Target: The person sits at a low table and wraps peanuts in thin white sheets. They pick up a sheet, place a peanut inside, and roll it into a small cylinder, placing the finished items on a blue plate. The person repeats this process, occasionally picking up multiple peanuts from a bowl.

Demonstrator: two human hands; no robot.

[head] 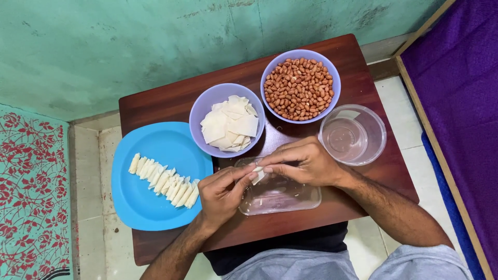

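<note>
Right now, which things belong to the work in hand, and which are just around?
In use:
left hand
right hand
small white wrapper piece, pinched by both
clear tray
bowl of white wrappers
bowl of peanuts
blue plate of folded pieces

Just around:
clear round container
patterned mat
purple cloth

Desk (166, 106): dark red-brown wood, set against my green wall (104, 46).
Blue plate (155, 207): at my left, carrying a slanted row of folded white rolls (164, 180).
Peanut bowl (301, 86): lilac, at the far edge, full of red-brown peanuts.
Clear cup (353, 135): round, just right of centre.
Patterned mat (31, 192): teal with red flowers, on the floor.
Purple cloth (461, 93): to my right, wood-framed.
</note>
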